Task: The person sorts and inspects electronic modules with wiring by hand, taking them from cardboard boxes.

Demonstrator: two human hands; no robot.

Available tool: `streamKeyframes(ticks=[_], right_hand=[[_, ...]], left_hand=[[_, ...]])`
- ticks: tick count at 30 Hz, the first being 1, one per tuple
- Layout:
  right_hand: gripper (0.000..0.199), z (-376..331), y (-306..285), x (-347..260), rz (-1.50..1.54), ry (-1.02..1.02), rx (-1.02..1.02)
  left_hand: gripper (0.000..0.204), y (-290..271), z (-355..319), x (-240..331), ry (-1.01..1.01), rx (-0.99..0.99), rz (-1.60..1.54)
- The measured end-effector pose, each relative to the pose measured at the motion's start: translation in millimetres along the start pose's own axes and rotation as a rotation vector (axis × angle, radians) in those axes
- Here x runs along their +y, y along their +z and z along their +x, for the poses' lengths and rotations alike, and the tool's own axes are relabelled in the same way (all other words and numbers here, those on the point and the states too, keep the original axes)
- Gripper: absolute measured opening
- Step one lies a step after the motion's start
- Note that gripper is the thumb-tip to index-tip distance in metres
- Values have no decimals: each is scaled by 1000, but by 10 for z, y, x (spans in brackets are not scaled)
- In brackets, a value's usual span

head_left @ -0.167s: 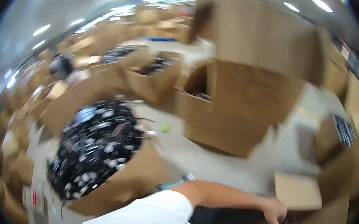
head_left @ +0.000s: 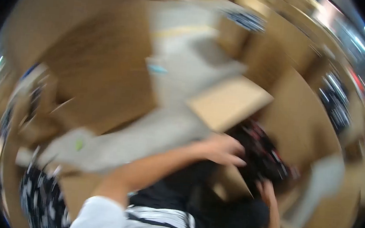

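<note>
Nearest to us, our left hand (head_left: 222,148) reaches forward with its fingers spread and loosely extended, gripping nothing; its fingertips lie at the edge of a dark, patterned mass of goods (head_left: 262,153) inside an open cardboard box (head_left: 307,125). Our right hand (head_left: 267,192) sits just below that mass, touching or nearly touching it; blur hides whether it is closed. A pale cardboard flap (head_left: 229,101) juts just above the left hand. Beyond, we see grey floor (head_left: 182,66) and a large brown carton (head_left: 104,68), and blurred boxes (head_left: 242,28) farthest off.
</note>
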State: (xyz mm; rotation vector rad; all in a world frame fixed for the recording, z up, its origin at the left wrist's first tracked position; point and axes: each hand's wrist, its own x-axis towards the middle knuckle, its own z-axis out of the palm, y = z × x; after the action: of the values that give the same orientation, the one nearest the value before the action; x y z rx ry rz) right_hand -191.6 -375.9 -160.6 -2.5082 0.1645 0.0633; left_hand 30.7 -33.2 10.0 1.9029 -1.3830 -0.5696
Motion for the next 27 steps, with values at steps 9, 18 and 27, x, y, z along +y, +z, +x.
streamKeyframes(ticks=[9,18,27], right_hand=[[36,-1855,-1005,-841,-236,321,505],[30,-4367,-1422,-686,381,1024,1310],[31,-5519,-89,571,-300,1679,794]], left_hand=[[33,176,408,118,-72,-194,59],[26,428,534,-52,-239,-237,-34],[28,434,563,-347,-331,-185,-18]])
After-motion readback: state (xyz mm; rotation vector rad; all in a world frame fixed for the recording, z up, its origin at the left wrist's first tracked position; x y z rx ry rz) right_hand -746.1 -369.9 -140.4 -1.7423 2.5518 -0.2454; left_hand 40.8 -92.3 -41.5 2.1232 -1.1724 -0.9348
